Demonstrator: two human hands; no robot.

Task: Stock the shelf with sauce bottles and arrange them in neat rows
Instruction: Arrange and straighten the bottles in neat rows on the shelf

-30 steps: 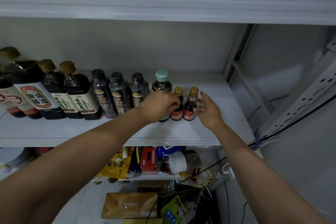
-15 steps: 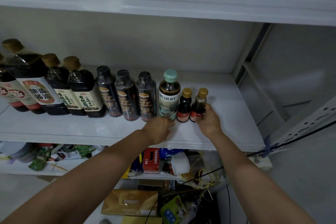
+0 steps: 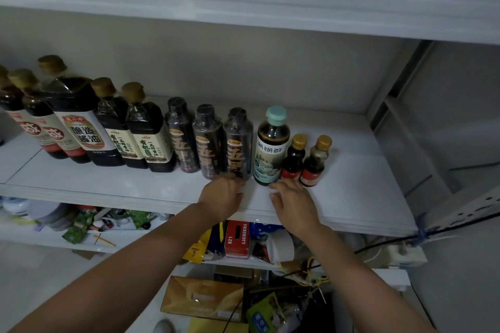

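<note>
A row of dark sauce bottles stands on the white shelf (image 3: pixel 351 197). From the left come large gold-capped soy bottles (image 3: pixel 78 121), three black wrapped bottles (image 3: pixel 208 143), a teal-capped bottle (image 3: pixel 272 149) and two small gold-capped bottles (image 3: pixel 293 158) (image 3: pixel 315 162). My left hand (image 3: pixel 221 197) rests on the shelf just in front of the rightmost black bottle, fingers curled, touching its base. My right hand (image 3: pixel 293 201) lies on the shelf in front of the teal-capped bottle and the small bottles, fingers loosely bent, holding nothing.
An upper shelf (image 3: pixel 243 8) overhangs the row. The right end of the shelf past the small bottles is bare, bounded by a metal upright (image 3: pixel 405 105). Below, a cluttered lower shelf holds a red box (image 3: pixel 237 239), packets and cables.
Both hands have pulled back from the bottles toward the shelf's front edge. My right hand has let go of the rightmost small bottle. The view has shifted slightly.
</note>
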